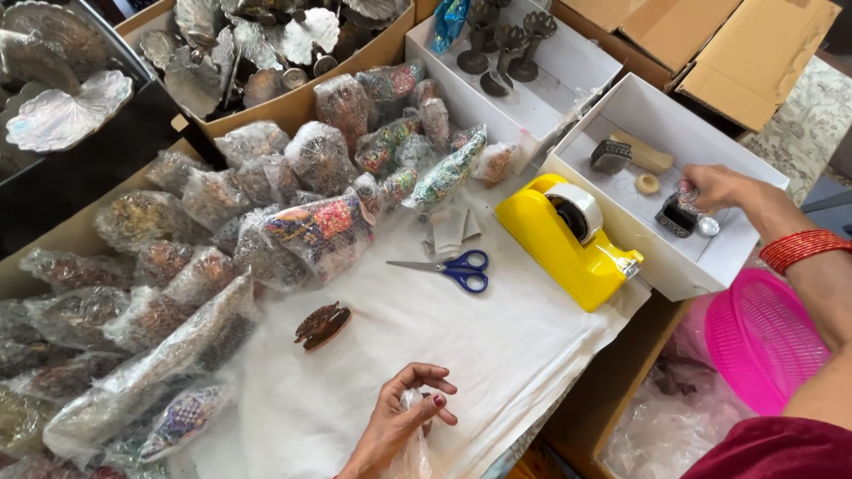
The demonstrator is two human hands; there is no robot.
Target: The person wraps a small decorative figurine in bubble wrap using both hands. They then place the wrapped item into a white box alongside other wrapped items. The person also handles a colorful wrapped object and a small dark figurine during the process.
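Reaching into the white box (pixel 710 266) at the far right, the right hand (pixel 723 188) is seen with fingertips pinched on a small shiny wrapped piece (pixel 689 197), held just above the box floor beside a dark little block (pixel 676 217). A crumpled bit of clear plastic (pixel 410 404) is pinched between thumb and curled fingers of the left hand (pixel 401 415), low over the white paper sheet (pixel 497 346).

Risks judged from this: the shiny piece, being small and slick, could be dropped among the loose bits in the box; the thin plastic could be torn if pulled hard; the scissors (pixel 448 267) lie with their blades apart, near the working space.

Materials noted: a yellow tape dispenser (pixel 568 241), hard and glossy, touching the box wall; a brown carved leaf-shaped piece (pixel 322 325) lying alone on the paper; many beaded items in crinkled plastic bags (pixel 222 266), heaped to the left; a pink mesh basket (pixel 763 337), rigid, below the right forearm.
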